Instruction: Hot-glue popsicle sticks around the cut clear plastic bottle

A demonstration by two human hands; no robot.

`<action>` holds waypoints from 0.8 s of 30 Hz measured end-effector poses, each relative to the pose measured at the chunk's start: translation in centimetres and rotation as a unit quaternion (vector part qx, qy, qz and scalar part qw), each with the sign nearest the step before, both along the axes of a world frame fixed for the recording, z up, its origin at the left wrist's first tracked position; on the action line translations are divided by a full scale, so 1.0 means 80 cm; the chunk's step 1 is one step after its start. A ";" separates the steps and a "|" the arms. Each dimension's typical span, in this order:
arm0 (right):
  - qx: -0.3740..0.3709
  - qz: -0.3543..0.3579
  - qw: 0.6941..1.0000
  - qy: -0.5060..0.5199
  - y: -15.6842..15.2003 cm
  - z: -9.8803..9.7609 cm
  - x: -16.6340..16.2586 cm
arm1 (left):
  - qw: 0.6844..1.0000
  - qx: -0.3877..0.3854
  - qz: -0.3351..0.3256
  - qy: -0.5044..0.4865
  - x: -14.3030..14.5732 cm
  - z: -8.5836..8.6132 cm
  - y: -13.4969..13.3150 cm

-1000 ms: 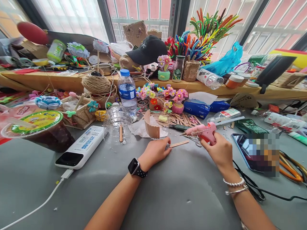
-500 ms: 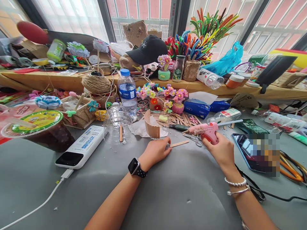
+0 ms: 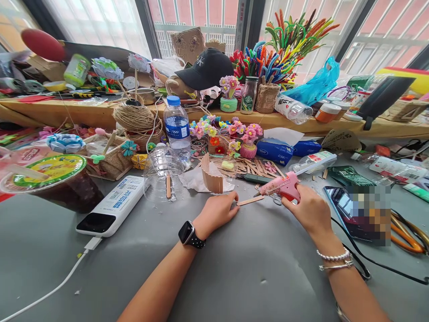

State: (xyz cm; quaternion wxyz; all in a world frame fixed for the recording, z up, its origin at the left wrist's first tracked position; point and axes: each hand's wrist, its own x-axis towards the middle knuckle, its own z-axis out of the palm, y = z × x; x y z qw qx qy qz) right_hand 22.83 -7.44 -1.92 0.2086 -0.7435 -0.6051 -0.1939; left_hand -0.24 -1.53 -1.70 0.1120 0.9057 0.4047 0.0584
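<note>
My left hand (image 3: 217,210), with a black watch on the wrist, rests on the grey table and pins one end of a flat wooden craft stick (image 3: 250,201) with its fingertips. My right hand (image 3: 306,212) is wrapped round the grip of a pink hot glue gun (image 3: 281,186). The gun's nozzle points down-left and sits right at the far end of the stick. Just behind the stick stands a small curved wall of glued sticks (image 3: 212,179) on white paper.
A cut clear bottle (image 3: 163,172) with a stick inside, a white power bank (image 3: 112,205) with its cable, and a phone (image 3: 355,210) lie around the hands. Scissors (image 3: 275,199), loose sticks, flower crafts, a water bottle (image 3: 177,127) and twine crowd the back.
My right hand brought the glue gun down and left, from above the scissors to the stick's far end. The left hand stayed on the stick.
</note>
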 end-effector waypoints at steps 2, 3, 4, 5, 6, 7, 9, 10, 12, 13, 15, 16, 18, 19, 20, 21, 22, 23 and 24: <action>0.002 -0.001 1.000 -0.010 0.000 0.000 0.001 | 1.000 0.000 0.000 0.001 0.000 0.000 0.000; 0.003 0.000 1.000 -0.014 -0.001 0.000 0.001 | 1.000 -0.001 0.000 0.002 0.000 0.000 0.000; 0.003 0.001 1.000 -0.018 -0.001 0.000 0.001 | 1.000 -0.002 0.000 0.004 0.000 0.000 0.000; 0.003 0.002 1.000 -0.022 -0.001 0.000 0.001 | 1.000 -0.002 0.000 0.004 0.000 0.000 0.000; 0.003 0.002 1.000 -0.026 -0.001 0.000 0.001 | 1.000 -0.002 0.000 0.004 0.000 0.000 0.000; 0.003 0.002 1.000 -0.030 -0.001 0.000 0.002 | 1.000 -0.002 0.001 0.005 0.000 0.000 0.000; 0.001 0.001 0.999 -0.038 -0.001 0.001 0.002 | 1.000 -0.004 0.002 0.005 0.000 0.000 0.000; 0.000 0.000 0.999 -0.041 -0.001 0.001 0.002 | 1.000 -0.006 0.003 0.005 0.000 0.000 0.000; -0.003 -0.003 0.999 -0.047 -0.001 0.000 0.003 | 1.000 -0.009 0.005 0.006 0.000 0.000 0.000; -0.004 -0.005 0.999 -0.050 -0.001 0.000 0.003 | 1.000 -0.010 0.005 0.006 0.000 0.000 0.000; -0.005 -0.009 0.998 -0.056 -0.001 0.000 0.004 | 1.000 -0.007 0.004 0.005 0.001 0.000 0.000; -0.005 -0.010 0.998 -0.059 -0.001 0.000 0.004 | 1.000 -0.005 0.004 0.005 0.001 0.000 0.000; -0.004 -0.011 0.998 -0.063 -0.002 -0.001 0.004 | 1.000 -0.002 0.005 0.004 0.001 0.001 0.000; -0.003 -0.011 0.998 -0.065 -0.002 -0.001 0.004 | 1.000 -0.002 0.005 0.005 0.001 0.001 0.000; -0.002 -0.011 0.998 -0.067 -0.002 -0.001 0.005 | 1.000 -0.003 0.006 0.005 0.001 0.001 0.000; -0.002 -0.011 0.998 -0.069 -0.002 -0.001 0.005 | 1.000 -0.004 0.006 0.006 0.001 0.001 0.000; -0.003 -0.013 0.997 -0.071 -0.002 -0.001 0.005 | 1.000 -0.005 0.006 0.007 0.001 0.001 0.000; -0.004 -0.013 0.997 -0.073 -0.002 -0.001 0.006 | 1.000 -0.006 0.006 0.006 0.001 0.001 0.000; -0.006 -0.015 0.997 -0.074 -0.002 -0.001 0.006 | 1.000 -0.006 0.006 0.007 0.001 0.001 0.000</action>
